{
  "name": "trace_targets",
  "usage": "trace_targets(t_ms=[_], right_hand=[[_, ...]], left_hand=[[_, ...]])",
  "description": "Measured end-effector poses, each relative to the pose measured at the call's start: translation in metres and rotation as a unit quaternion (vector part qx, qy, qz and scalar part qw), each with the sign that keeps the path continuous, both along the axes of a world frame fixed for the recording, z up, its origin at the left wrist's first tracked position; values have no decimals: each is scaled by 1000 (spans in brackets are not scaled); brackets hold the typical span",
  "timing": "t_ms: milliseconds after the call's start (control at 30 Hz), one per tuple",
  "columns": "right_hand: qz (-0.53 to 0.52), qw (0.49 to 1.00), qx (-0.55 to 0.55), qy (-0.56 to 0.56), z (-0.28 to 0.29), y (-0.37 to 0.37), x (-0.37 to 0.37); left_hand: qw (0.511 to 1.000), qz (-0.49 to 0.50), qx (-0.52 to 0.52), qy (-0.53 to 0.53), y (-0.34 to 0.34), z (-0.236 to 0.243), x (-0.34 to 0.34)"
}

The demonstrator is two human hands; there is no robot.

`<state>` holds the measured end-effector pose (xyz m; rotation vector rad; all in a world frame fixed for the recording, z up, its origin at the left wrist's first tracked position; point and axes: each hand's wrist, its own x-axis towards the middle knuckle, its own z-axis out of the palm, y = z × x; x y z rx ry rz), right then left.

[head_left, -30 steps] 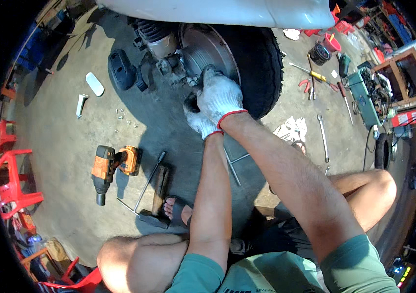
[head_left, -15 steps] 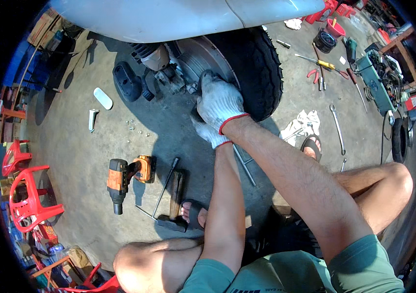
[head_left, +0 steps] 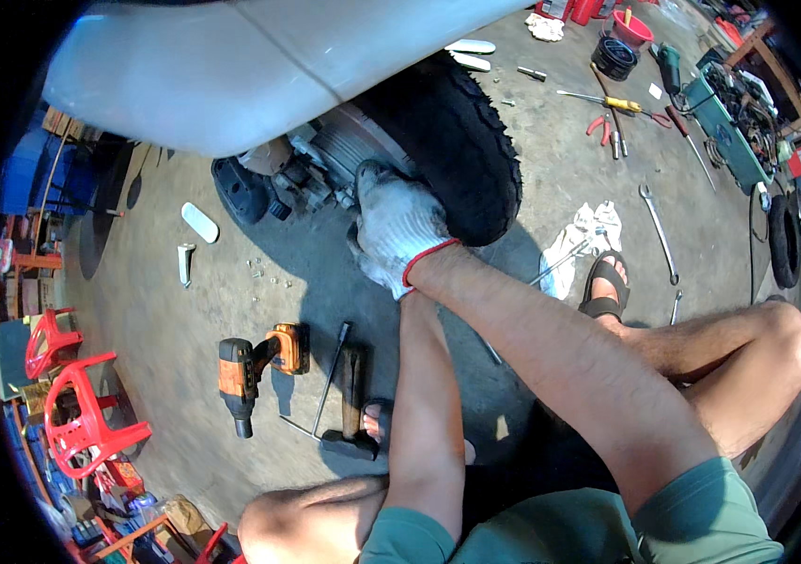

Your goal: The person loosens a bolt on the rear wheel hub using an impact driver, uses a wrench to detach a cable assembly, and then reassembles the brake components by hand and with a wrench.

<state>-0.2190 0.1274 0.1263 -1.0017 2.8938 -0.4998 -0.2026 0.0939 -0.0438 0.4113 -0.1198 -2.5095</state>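
My right hand [head_left: 402, 214], in a white knitted work glove with a red cuff, is at the finned metal casing [head_left: 351, 143] beside a black knobby tire [head_left: 466, 155]. Its fingers curl inward, and anything inside them is hidden. Just under it, my left hand [head_left: 377, 270] wears a matching glove. That hand is mostly covered by the right one, so its fingers do not show. A pale body panel [head_left: 222, 80] of the vehicle hangs over the wheel and casing.
An orange-black cordless impact wrench [head_left: 236, 376], hammer [head_left: 351, 399] and T-shaped bar [head_left: 330, 381] lie left of my legs. At right are a combination wrench [head_left: 661, 235], white rag [head_left: 588, 235], yellow-handled screwdriver [head_left: 618, 102] and green toolbox [head_left: 724, 122]. Red plastic chairs [head_left: 90, 428] stand left.
The body panel appears farther left and lower, with pale strips now visible beyond it. Both hands stay together by the casing, slightly farther left in the picture. The view has tilted somewhat.
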Motion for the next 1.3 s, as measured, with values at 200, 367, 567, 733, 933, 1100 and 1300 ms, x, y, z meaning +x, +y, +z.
trace_targets(t_ms=[200, 367, 567, 733, 933, 1100, 1300], right_hand=[[-16, 998, -63, 0, -4, 4, -1], [-17, 997, -67, -22, -4, 6, -2], [-26, 999, -32, -26, -1, 3, 2], [-23, 999, -26, -41, -2, 5, -5], [-30, 998, -54, -20, -8, 0, 0], [14, 992, -105, 74, -21, 5, 2], [50, 983, -131, 122, -28, 4, -3]], left_hand=[[1000, -19, -9, -9, 0, -1, 0], [1000, -25, -7, -11, 6, -4, 0], [1000, -25, -2, -9, 11, -10, 3], [999, -36, -18, -9, 7, -10, -4], [965, 76, -197, -154, 7, -14, 5], [955, 200, -107, -192, 15, 4, 12], [893, 215, -180, -353, -4, 60, 21]])
